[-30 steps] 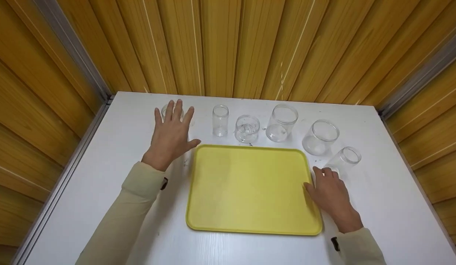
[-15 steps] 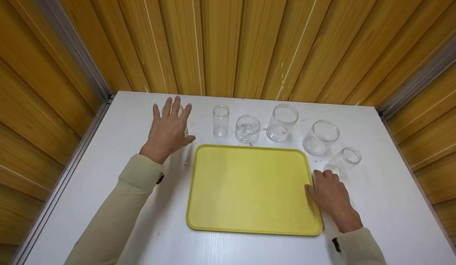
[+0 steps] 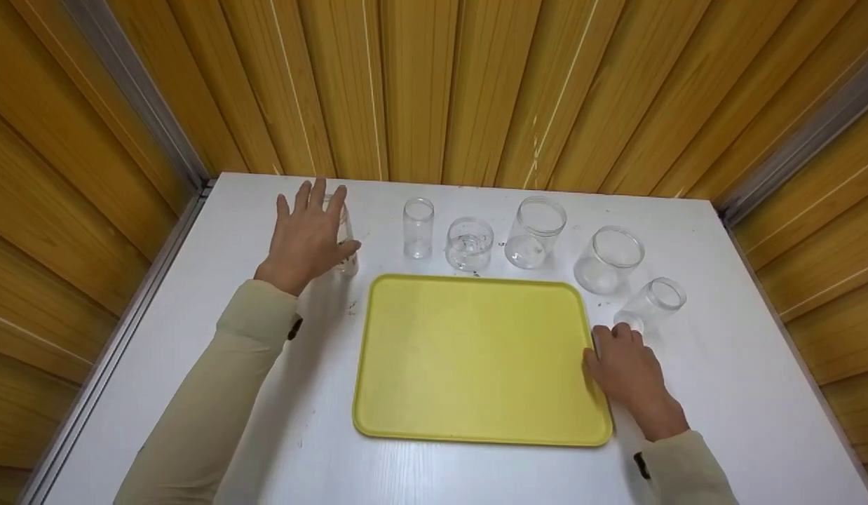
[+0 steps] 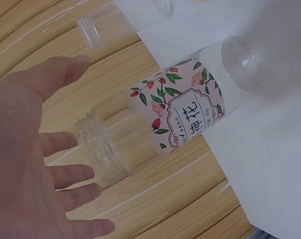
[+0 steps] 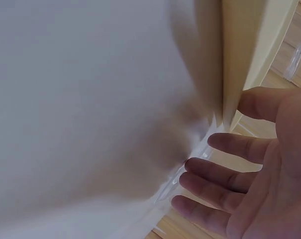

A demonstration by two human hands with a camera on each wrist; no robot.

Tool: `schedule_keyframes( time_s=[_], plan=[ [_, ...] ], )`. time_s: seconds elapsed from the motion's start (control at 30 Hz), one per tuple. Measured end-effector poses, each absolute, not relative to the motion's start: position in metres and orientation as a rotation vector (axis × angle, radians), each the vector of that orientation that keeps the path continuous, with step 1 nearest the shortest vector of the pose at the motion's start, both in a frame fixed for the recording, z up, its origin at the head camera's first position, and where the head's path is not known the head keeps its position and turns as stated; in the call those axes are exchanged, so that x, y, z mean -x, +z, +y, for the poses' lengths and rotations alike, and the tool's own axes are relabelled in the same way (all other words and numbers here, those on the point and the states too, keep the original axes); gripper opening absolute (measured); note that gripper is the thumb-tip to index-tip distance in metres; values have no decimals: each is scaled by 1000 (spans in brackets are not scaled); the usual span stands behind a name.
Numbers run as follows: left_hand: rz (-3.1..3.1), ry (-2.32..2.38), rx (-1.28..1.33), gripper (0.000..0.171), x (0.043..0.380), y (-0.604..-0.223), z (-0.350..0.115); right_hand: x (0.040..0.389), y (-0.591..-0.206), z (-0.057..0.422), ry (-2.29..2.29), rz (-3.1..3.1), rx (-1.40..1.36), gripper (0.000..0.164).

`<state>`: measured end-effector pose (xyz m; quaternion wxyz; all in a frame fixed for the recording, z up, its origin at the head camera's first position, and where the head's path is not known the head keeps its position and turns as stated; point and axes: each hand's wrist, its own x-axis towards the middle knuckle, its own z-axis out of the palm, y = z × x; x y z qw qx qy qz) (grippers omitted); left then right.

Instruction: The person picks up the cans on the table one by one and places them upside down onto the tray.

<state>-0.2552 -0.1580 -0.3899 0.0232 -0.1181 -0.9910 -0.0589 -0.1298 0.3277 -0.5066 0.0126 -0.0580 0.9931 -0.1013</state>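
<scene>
My left hand (image 3: 304, 242) is held with its fingers spread, beside a clear jar (image 3: 348, 261) at the table's back left, which it partly covers in the head view. The left wrist view shows that jar with a pink flowered label (image 4: 177, 107) and a threaded, lidless mouth; a gap separates it from my fingers. At the right, my right hand (image 3: 629, 368) is by the edge of the yellow tray (image 3: 476, 358), thumb at the rim and fingers loosely bent. A tilted-looking clear jar (image 3: 651, 305) stands just beyond those fingers.
Along the back of the white table (image 3: 406, 477) stand a slim clear jar (image 3: 418, 230), a low one (image 3: 469, 245) and two wide ones, one (image 3: 536, 235) left of the other (image 3: 609, 261). Wood-patterned panels (image 3: 420, 91) enclose the table.
My left hand has shifted left and slightly toward the back, uncovering more of the jar beside it. My right hand has stayed nearly still at the tray's edge.
</scene>
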Motion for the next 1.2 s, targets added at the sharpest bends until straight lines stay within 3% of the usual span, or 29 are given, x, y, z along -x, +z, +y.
schedule_keyframes(
  time_s=[0.17, 0.5, 1.2],
  plan=[
    [-3059, -143, 312, 88, 257, -394, -161, 129, -509, 326, -295, 3096, 199, 34],
    [-3048, -209, 257, 84, 263, -394, -162, 128, -519, 329, -266, 3220, 272, 16],
    [-3031, -423, 227, 72, 269, -400, -163, 130, -522, 331, -223, 3233, 302, 18]
  ],
)
